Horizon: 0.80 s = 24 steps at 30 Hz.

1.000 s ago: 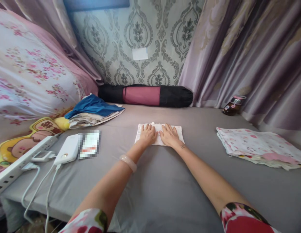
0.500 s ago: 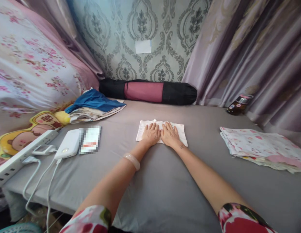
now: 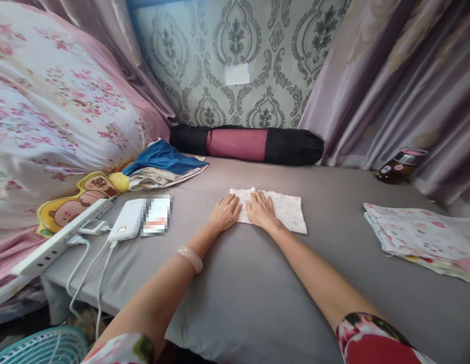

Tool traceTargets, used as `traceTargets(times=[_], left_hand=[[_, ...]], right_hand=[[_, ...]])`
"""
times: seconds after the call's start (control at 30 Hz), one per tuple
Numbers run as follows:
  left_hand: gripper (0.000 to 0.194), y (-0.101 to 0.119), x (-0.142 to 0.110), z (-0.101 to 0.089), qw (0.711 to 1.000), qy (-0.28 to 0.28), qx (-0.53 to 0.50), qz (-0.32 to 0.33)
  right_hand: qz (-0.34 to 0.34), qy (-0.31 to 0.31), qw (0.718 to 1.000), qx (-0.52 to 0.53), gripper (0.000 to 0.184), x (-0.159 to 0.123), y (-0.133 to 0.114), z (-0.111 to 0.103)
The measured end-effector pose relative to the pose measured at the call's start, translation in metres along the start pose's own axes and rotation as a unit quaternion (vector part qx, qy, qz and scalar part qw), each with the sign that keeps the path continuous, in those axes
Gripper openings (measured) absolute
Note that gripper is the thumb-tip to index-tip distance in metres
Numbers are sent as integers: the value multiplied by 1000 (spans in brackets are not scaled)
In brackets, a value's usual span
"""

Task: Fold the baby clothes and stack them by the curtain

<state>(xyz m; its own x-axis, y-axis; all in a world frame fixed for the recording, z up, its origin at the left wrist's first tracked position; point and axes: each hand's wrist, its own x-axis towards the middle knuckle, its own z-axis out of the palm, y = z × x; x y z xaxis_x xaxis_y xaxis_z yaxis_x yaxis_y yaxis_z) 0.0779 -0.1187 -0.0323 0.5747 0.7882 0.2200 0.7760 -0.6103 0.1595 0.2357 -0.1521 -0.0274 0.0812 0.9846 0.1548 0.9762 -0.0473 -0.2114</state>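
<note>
"Cloth (image 3: 290, 210) first: where is it?"

"Flat on the gray sheet (image 3: 257, 293), near the middle, pale with small printed marks. Its right part shows bare, beyond the hands."

"And the left hand (image 3: 225, 212)?"

"Palm down at the cloth's left edge, fingers stretched out and only slightly apart, with some of them over the cloth. A pale bracelet (image 3: 189, 259) circles that wrist."

"What about the right hand (image 3: 260, 208)?"

"Palm down on the cloth itself, fingers straight and a little spread. Neither hand is pinching anything. They're side by side, with a narrow strip of cloth between them."

"Anything over to the right?"

"Folded printed cloths (image 3: 420, 235) in a stack, well apart from the hands. Behind them stands a dark bottle (image 3: 396, 171) with a pink top, near the curtain (image 3: 367, 101)."

"And along the back?"

"Long black and dark pink bag (image 3: 237, 145), lying by the patterned wall (image 3: 204, 65)."

"Left side?"

"Blue cloth (image 3: 159, 156) on top of some pale fabric, and nearer, a white power bank (image 3: 126, 221) beside a pixelated item (image 3: 157, 216); I can't tell what that is. Farther left, a white power strip (image 3: 63, 237) runs in front of a yellow cushion (image 3: 70, 211) with a pig's face."
</note>
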Motion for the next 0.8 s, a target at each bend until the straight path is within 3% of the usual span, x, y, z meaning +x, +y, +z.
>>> traceTargets(times=[0.27, 0.5, 0.8], left_hand=[[40, -2, 0, 3, 999, 16, -36, -13], [33, -13, 2, 15, 995, 81, -52, -40], [29, -23, 7, 27, 985, 137, -81, -60]], right_hand=[[0, 13, 1000, -6, 55, -2, -2, 7], [15, -13, 1000, 3, 54, 1, -6, 1], [-18, -9, 999, 40, 54, 12, -32, 7]])
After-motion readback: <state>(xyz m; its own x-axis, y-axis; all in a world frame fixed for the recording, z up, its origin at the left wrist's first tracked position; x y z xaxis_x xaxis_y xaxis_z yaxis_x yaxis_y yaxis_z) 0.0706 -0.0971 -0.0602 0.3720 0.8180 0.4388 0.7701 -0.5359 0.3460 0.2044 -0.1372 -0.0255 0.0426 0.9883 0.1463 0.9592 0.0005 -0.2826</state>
